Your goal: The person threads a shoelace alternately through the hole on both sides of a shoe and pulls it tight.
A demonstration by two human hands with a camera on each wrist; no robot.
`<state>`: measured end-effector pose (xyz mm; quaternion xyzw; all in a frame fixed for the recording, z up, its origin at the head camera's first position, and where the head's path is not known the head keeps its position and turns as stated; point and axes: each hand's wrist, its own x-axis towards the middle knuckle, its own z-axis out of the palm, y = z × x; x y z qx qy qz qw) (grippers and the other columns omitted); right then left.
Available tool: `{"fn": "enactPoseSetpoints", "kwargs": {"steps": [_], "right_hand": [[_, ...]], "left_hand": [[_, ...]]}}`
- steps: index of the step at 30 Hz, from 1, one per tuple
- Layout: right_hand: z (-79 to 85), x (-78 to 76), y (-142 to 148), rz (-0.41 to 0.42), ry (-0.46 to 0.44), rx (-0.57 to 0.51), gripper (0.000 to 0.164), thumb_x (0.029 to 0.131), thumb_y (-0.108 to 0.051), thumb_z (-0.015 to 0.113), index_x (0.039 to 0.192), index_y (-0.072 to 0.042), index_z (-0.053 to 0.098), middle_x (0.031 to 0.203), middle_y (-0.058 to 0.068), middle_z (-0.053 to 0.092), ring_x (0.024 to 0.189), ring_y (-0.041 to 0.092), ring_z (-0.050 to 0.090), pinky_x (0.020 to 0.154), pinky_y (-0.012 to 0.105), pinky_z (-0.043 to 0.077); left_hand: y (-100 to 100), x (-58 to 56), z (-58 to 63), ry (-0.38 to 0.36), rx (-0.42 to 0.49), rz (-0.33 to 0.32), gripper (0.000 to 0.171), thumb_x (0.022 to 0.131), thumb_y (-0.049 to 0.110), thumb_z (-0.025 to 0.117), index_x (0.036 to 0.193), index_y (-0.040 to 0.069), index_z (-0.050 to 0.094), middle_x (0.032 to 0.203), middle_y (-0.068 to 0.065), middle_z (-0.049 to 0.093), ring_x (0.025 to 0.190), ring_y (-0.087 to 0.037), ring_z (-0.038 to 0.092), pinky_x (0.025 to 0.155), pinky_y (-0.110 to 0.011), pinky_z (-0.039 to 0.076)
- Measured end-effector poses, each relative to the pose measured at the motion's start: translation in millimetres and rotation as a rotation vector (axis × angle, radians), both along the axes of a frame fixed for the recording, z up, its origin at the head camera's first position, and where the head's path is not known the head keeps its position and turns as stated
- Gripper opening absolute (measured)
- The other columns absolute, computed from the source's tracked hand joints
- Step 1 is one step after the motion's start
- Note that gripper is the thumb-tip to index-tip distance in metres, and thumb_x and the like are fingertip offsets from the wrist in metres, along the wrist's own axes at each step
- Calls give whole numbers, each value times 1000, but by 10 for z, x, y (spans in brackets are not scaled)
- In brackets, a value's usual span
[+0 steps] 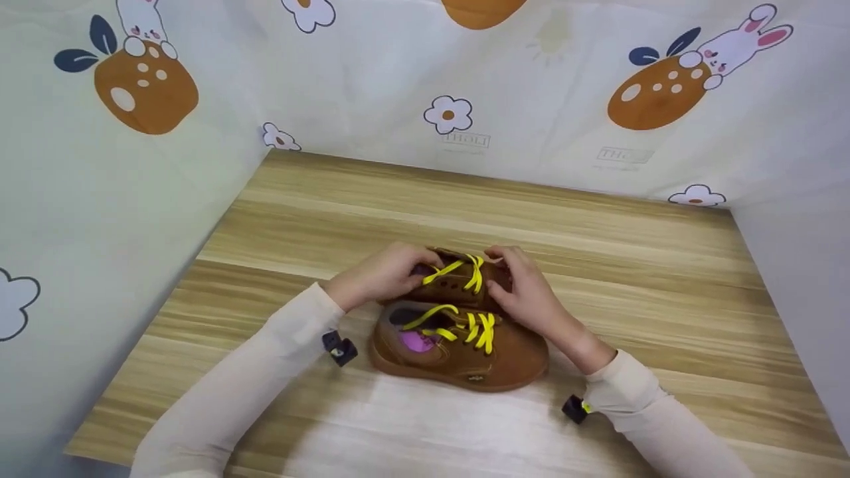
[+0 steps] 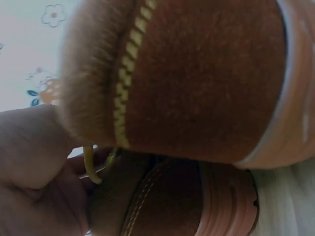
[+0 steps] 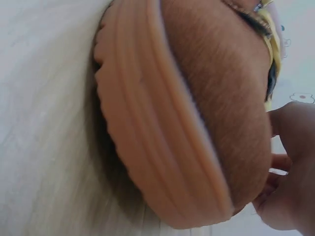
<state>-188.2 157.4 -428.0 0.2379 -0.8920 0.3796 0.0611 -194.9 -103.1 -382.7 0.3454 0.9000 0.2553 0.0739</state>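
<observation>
Two brown shoes with yellow laces lie side by side in the head view, toes to the right. My left hand (image 1: pixel 388 269) holds the far shoe (image 1: pixel 465 297) at its opening, close to a lace end. Around the front of that shoe, my right hand (image 1: pixel 534 295) has its thumb on the near side and fingers beyond. The near shoe (image 1: pixel 518 355), with a purple patch inside, stands untouched in front. Its heel (image 2: pixel 206 83) fills the left wrist view; its toe (image 3: pixel 216 93) and ridged sole block much of the right wrist view. Some fingertips are hidden.
The shoes stand on a wood-grain table (image 1: pixel 319 206). Behind and at the sides hangs a pale cloth (image 1: pixel 372 79) printed with rabbits, oranges and flowers. A small black camera (image 1: pixel 340 348) sits at the left wrist, another camera (image 1: pixel 575 409) at the right.
</observation>
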Motion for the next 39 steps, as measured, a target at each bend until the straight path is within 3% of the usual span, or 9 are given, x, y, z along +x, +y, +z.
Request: {"fn": "enactPoseSetpoints", "kwargs": {"steps": [5, 8, 14, 18, 24, 28, 33, 36, 39], "right_hand": [[15, 24, 17, 16, -19, 93, 49, 90, -11, 64, 137, -2, 52, 134, 17, 59, 127, 34, 52, 111, 50, 39], [26, 43, 24, 34, -3, 135, 51, 92, -12, 62, 139, 0, 49, 139, 19, 56, 131, 36, 49, 113, 51, 38], [19, 69, 37, 96, 76, 168, 42, 97, -13, 61, 135, 1, 52, 134, 20, 59, 128, 38, 52, 111, 52, 40], [-11, 100, 43, 83, 118, 184, 39, 98, -14, 59, 134, 0, 54, 135, 19, 59, 128, 36, 53, 112, 50, 41], [-47, 135, 82, 63, 115, 168, 40, 97, -13, 60, 135, -2, 54, 137, 18, 59, 130, 35, 52, 113, 50, 40], [-54, 157, 72, 60, 115, 166, 39, 97, -13, 59, 135, -4, 54, 135, 17, 60, 129, 35, 54, 112, 51, 40], [-36, 168, 71, 47, 111, 179, 38, 98, -13, 59, 135, -5, 54, 133, 15, 61, 126, 34, 55, 111, 52, 40], [-20, 165, 75, 40, 103, 186, 37, 98, -13, 59, 134, -6, 55, 133, 14, 62, 126, 33, 55, 111, 50, 41], [-8, 165, 68, 35, 97, 200, 36, 98, -13, 59, 133, -6, 55, 132, 13, 62, 125, 32, 55, 110, 49, 41]], "left_hand": [[99, -115, -26, -48, -77, -37, 26, 85, -2, 60, 103, 9, 75, 106, -9, 75, 100, -25, 69, 93, -40, 55], [102, -115, 19, -10, -116, -58, 19, 82, -2, 60, 91, 6, 75, 94, -11, 75, 87, -26, 67, 85, -39, 56], [-47, 52, 322, 90, -209, 22, 8, 88, 18, 72, 90, 14, 78, 99, -4, 76, 90, -23, 70, 87, -41, 57], [-109, 101, 489, 144, -225, 13, 9, 86, 26, 75, 89, 19, 80, 97, 1, 75, 87, -20, 70, 84, -40, 57], [-140, 10, 447, 35, -227, 12, 12, 89, 27, 72, 89, 18, 80, 93, -1, 77, 82, -18, 70, 79, -39, 57], [-228, -32, 414, -80, -31, 23, 19, 97, 19, 62, 96, 8, 77, 105, -9, 75, 94, -24, 69, 88, -41, 55], [-314, -18, 409, -382, 490, -84, 34, 104, 17, 46, 89, -3, 70, 134, -7, 65, 130, -25, 57, 109, -41, 43], [-321, 12, 393, -543, 696, -132, 43, 106, 21, 40, 75, 4, 64, 118, 0, 74, 120, -20, 64, 104, -34, 45], [-333, 52, 408, -566, 789, -125, 44, 106, 22, 38, 69, 14, 61, 87, 4, 75, 91, -17, 70, 89, -32, 52]]}}
